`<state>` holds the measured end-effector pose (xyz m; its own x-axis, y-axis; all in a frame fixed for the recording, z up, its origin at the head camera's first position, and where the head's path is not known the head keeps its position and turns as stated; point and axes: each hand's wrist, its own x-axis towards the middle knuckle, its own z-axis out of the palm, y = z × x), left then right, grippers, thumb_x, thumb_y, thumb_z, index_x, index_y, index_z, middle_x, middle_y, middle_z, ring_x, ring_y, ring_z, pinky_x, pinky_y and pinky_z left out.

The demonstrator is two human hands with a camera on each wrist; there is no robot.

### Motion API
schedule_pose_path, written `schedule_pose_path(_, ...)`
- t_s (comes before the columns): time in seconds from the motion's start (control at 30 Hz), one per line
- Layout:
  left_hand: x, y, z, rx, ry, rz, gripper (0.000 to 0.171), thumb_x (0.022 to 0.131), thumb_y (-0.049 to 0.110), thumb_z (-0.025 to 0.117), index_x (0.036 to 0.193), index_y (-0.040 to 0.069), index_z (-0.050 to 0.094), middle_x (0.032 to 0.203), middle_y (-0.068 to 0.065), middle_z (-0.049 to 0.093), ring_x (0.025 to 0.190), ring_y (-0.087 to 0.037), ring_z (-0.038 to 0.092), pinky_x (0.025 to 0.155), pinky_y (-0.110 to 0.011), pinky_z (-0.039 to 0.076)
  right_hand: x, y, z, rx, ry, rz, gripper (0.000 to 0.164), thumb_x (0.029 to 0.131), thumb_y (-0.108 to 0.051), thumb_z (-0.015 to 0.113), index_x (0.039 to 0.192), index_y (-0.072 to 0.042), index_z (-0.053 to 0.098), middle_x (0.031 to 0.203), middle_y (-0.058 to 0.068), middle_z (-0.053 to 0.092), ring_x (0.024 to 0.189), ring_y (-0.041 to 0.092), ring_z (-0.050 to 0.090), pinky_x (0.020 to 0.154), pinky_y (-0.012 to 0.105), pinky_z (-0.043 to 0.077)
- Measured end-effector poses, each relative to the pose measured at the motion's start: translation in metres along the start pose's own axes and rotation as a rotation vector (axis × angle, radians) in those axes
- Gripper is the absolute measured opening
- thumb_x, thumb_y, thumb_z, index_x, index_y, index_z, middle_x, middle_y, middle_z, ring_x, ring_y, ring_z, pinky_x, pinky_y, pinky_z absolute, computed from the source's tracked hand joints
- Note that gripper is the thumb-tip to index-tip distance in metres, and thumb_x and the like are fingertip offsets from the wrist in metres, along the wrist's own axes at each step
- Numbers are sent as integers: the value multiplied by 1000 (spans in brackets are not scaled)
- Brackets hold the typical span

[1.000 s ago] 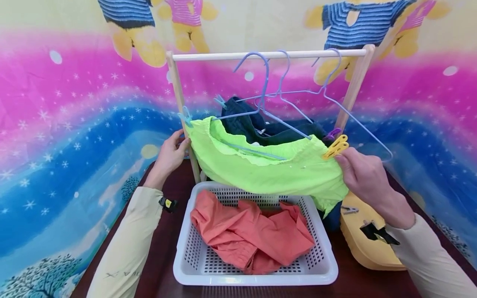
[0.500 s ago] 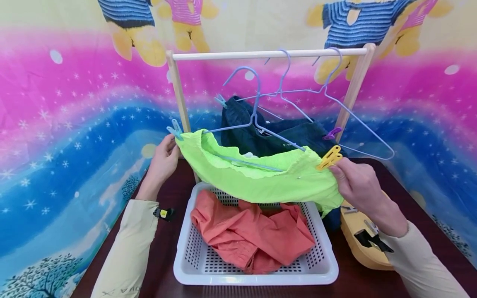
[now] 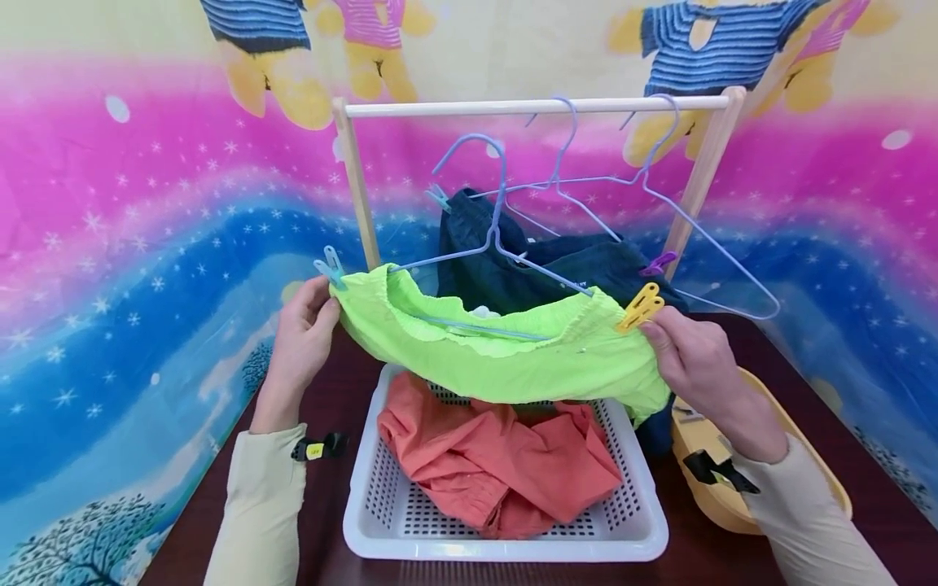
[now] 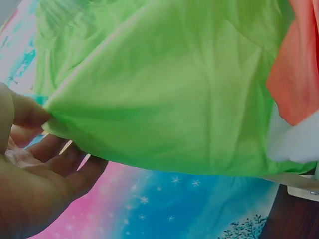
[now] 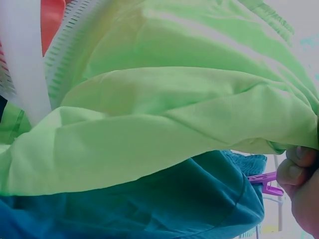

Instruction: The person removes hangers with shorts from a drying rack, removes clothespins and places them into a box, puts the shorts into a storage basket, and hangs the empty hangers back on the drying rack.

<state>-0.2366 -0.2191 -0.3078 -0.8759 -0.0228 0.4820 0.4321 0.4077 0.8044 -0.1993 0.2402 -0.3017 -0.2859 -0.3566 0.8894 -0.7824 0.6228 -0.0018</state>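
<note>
Lime-green shorts [image 3: 498,366] with an elastic waist spread across a lilac hanger [image 3: 497,232], whose hook is off the rail. A blue peg [image 3: 331,267] clips their left corner and a yellow peg [image 3: 641,308] their right. My left hand [image 3: 302,338] pinches the left corner below the blue peg; the left wrist view shows thumb and forefinger on the cloth [image 4: 164,94]. My right hand [image 3: 696,358] grips the right corner beside the yellow peg. In the right wrist view, only part of that hand [image 5: 301,184] shows at the edge.
Behind, a wooden rack [image 3: 454,107] bears dark blue clothing [image 3: 476,268] pegged on a hanger and a bare hanger [image 3: 714,236]. Below stands a white basket [image 3: 506,549] holding an orange garment [image 3: 498,464]. A yellow tray [image 3: 831,488] with metal clips lies right.
The shorts and hanger have come down and left, so the hook sits lower and away from the rail. Both hands moved with them, the left one farther out to the left.
</note>
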Motion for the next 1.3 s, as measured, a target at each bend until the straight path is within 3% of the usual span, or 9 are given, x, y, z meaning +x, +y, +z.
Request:
schedule_pose_path(0.23,-14,4,-3,-101,20,21,37,104,26,48,136,7,50,126,-5,60,112,-3,59,95,-11,44,0,0,0,61,-45,25,48,104,-39,42,85,0,61,62,-1,48,47,3,35,45,13,32)
schedule_pose_path(0.37,-20,3,-4,-98,34,42,34,104,22,49,132,5,52,115,5,62,103,-4,61,90,-12,47,-1,-2,-1,70,-68,48,47,104,-39,42,86,1,61,64,0,50,49,2,38,47,12,35)
schedule_pose_path(0.5,-24,2,-5,-90,23,58,33,103,16,49,131,-1,51,113,3,63,99,0,62,86,-11,49,-3,-2,-1,78,-73,59,47,104,-38,43,87,2,61,66,2,53,50,3,41,49,12,38)
schedule_pose_path(0.7,-30,2,-11,22,-49,43,32,104,17,48,131,1,53,116,-12,64,98,5,61,84,-8,48,-10,0,-2,104,-74,100,36,103,-28,49,89,2,63,68,3,55,52,2,44,52,10,40)
schedule_pose_path(0.87,-34,3,-17,185,-61,15,20,103,24,50,101,7,61,79,-6,54,65,-7,49,56,-21,40,-15,-1,-3,137,-107,161,13,99,-7,56,89,1,62,69,3,56,53,0,44,51,11,38)
schedule_pose_path(0.97,-36,5,-18,234,-60,47,20,102,23,54,89,9,58,68,-3,41,56,-14,37,51,-29,32,-18,-3,-7,155,-150,213,8,94,5,58,90,-1,61,73,3,59,54,-2,46,51,10,39)
schedule_pose_path(1.03,-37,8,-18,234,-68,73,17,101,21,55,91,9,61,67,-3,42,56,-14,36,52,-29,31,-21,-4,-10,169,-183,241,13,91,10,58,91,-2,61,75,4,61,55,-2,49,52,10,41)
schedule_pose_path(1.17,-38,10,-18,198,-96,102,16,100,19,57,110,14,69,72,-1,53,59,-11,39,53,-28,31,-24,-3,-14,183,-257,299,17,92,10,56,92,-7,60,77,1,62,55,-2,52,52,12,42)
schedule_pose_path(1.3,-39,10,-18,160,-123,105,21,100,20,58,116,15,70,98,5,69,65,-10,45,52,-29,32,-24,-3,-20,191,-337,354,18,95,6,55,96,-10,60,76,-5,61,55,-1,54,52,14,45)
